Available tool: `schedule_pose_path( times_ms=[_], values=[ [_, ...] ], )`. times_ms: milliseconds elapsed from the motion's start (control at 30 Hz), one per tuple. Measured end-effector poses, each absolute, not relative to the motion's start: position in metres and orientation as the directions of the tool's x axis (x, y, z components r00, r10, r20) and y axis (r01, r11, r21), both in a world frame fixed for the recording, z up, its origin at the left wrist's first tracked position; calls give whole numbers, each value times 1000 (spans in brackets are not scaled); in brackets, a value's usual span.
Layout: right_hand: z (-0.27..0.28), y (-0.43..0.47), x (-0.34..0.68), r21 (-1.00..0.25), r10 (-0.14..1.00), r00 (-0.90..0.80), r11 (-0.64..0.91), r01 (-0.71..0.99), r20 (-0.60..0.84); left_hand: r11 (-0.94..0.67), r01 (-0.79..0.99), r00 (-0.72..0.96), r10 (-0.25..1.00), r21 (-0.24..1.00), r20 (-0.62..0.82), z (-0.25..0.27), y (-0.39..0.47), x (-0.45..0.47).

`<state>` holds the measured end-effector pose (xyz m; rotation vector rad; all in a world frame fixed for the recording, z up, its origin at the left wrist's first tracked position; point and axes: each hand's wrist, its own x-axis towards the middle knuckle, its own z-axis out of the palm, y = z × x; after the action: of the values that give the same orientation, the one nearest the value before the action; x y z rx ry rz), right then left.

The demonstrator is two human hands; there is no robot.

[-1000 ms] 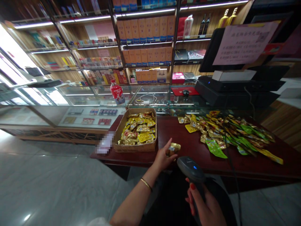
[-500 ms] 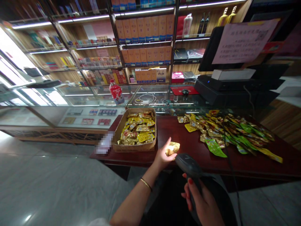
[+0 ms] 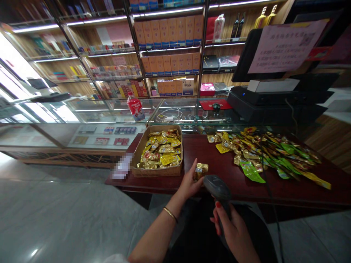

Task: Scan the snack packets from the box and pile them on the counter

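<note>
My left hand (image 3: 190,183) grips a small gold foil snack packet (image 3: 202,168) above the front of the dark red table. In my right hand (image 3: 229,224) is a black barcode scanner (image 3: 217,186), its head pointing at the packet and close beside it. A cardboard box (image 3: 157,172) to the left of my left hand holds several gold and yellow packets (image 3: 166,149). On the table's right side lies a loose heap of gold, yellow and green packets (image 3: 252,171).
A glass counter (image 3: 109,109) behind the table bears a red-labelled bottle (image 3: 135,106), a white cable (image 3: 170,116), a mouse (image 3: 216,106) and a monitor (image 3: 246,54) with a paper notice. A dark cord (image 3: 270,193) hangs at the right. Stocked shelves line the back wall.
The packet in my left hand has turned, so a pale printed patch now shows on it. The scanner's head has risen slightly and shifted a little left.
</note>
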<state>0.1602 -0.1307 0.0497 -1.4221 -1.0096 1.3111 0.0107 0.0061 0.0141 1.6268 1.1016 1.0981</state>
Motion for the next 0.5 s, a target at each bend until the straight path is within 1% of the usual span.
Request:
schedule_pose_path(
  times_ms=[100, 200, 300, 400, 500],
  values=[
    [48, -134, 164, -972, 969, 81, -230, -48, -233, -221, 207, 198, 964, 953, 180, 15, 9, 8],
    [44, -141, 177, -968, 962, 113, -240, -76, -247, -203, 203, 155, 973, 958, 173, 14, 15, 8],
    [42, -148, 193, -961, 945, 176, -265, -83, -275, -197, 222, 172, 972, 955, 161, 12, 24, 18],
    [43, -153, 203, -964, 931, 253, -241, -109, -262, -214, 263, 224, 962, 941, 156, 13, 39, 50],
    [45, -158, 208, -966, 903, 351, -202, -162, -248, -249, 328, 169, 964, 911, 203, 16, 59, 97]
  ],
)
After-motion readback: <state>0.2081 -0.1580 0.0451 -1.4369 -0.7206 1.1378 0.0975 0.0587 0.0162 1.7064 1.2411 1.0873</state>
